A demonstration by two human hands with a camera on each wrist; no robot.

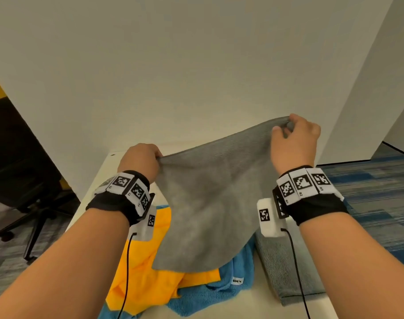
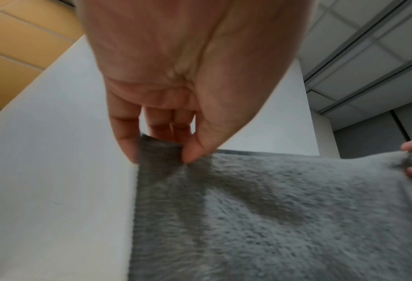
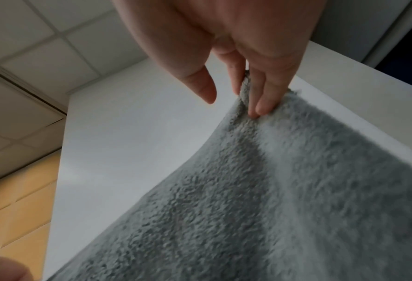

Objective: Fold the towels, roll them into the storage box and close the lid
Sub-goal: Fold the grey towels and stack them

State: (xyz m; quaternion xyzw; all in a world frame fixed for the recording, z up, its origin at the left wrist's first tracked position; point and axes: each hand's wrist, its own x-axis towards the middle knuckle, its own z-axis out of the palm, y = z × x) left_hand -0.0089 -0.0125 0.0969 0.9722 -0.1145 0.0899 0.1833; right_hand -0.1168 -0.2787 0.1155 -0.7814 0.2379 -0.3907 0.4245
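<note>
I hold a grey towel (image 1: 210, 203) spread in the air above the table. My left hand (image 1: 141, 162) pinches its left top corner; in the left wrist view the left hand (image 2: 161, 148) has thumb and fingers on the grey towel (image 2: 284, 218). My right hand (image 1: 293, 137), raised higher, pinches the right top corner, and in the right wrist view the right hand (image 3: 250, 95) clamps the grey towel (image 3: 272, 199) between its fingers with the thumb held apart. Under the hanging cloth lie an orange towel (image 1: 145, 272) and a blue towel (image 1: 219, 293). No storage box shows.
A folded grey towel (image 1: 286, 272) lies on the white table (image 1: 242, 307) at the right, under my right forearm. A white wall (image 1: 196, 65) stands just behind the table. An office chair (image 1: 24, 192) is on the floor to the left.
</note>
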